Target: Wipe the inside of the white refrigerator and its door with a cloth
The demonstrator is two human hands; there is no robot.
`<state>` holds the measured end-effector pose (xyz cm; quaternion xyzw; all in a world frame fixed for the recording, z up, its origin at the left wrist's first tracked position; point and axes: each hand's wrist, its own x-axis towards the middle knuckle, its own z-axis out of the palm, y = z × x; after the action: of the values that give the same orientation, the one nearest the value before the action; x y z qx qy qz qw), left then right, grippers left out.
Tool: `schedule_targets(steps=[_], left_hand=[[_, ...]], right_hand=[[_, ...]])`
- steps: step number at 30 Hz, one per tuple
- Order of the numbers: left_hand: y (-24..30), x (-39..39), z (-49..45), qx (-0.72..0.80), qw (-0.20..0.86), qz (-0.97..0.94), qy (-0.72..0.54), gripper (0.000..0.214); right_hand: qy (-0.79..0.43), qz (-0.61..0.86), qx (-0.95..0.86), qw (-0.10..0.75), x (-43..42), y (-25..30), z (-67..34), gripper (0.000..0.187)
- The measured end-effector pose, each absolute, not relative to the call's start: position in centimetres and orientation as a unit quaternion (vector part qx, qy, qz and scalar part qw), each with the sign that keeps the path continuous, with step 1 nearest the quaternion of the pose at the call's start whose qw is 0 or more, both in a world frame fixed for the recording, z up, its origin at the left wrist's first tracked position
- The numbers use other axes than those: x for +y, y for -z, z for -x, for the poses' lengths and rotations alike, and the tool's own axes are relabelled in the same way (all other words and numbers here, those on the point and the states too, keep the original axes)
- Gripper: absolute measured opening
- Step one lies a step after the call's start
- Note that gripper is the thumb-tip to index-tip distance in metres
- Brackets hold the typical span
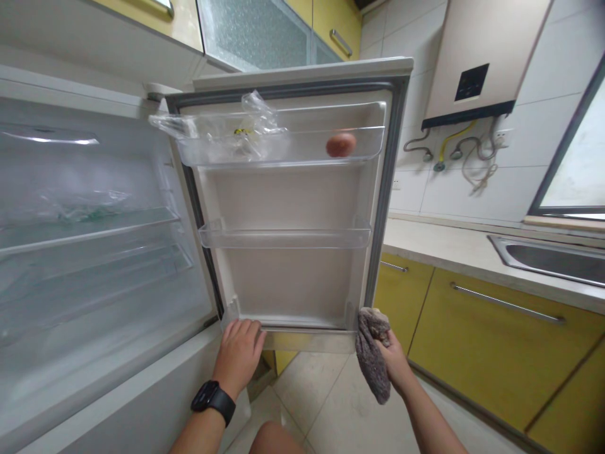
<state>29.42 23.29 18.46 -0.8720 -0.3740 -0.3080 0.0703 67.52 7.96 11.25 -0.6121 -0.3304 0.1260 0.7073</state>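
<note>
"While the refrigerator door [288,195] stands open, where is the cloth [371,359]?"

"At the door's lower right corner. It is grey-brown and bunched at the top, its lower part drooping, and it overlaps the right end of the lowest door shelf [307,341]. I cannot tell how firmly it presses there."

"Which hand has it?"

"The right hand [396,362], closed round the cloth's right side."

"And the left hand [239,353]?"

"That one is palm down at the door's lower left, fingers slightly bent over the edge of the same shelf. I cannot tell whether they grip it or only rest there. A black watch [212,401] sits on the wrist."

"What do you see higher up?"

"The top shelf [302,149] carries a crumpled clear bag [259,120] towards the left, partly sticking up over the rim, and a reddish-brown, egg-like thing [341,144] near the right end. The middle shelf [283,238] runs below."

"And round about?"

"Inside the refrigerator, another clear bag [94,205] lies on a glass shelf [123,225]. To the right, yellow cabinets [491,347] stand under a pale counter [435,246] with a sink [505,251] set into it."
</note>
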Motion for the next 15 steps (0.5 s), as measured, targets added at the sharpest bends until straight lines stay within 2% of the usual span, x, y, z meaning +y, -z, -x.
schedule_targets(steps=[3, 8, 12, 15], left_hand=[[-18.4, 23.3, -29.4, -0.376, 0.068, 0.872, 0.306, 0.026], [-18.4, 23.4, -29.2, -0.375, 0.067, 0.874, 0.302, 0.026], [-18.2, 23.5, -29.1, -0.375, 0.070, 0.875, 0.299, 0.027], [-18.1, 23.5, -29.1, -0.377, 0.070, 0.874, 0.300, 0.027]], right_hand=[[-0.165, 0.644, -0.334, 0.668, 7.1, -10.4, -67.4, 0.055], [-0.126, 0.688, -0.400, 0.592, 6.3, -11.0, -67.5, 0.058], [-0.017, 0.730, -0.433, 0.529, 5.3, -13.9, -68.4, 0.058], [0.117, 0.727, -0.381, 0.559, 4.8, -17.6, -68.8, 0.062]])
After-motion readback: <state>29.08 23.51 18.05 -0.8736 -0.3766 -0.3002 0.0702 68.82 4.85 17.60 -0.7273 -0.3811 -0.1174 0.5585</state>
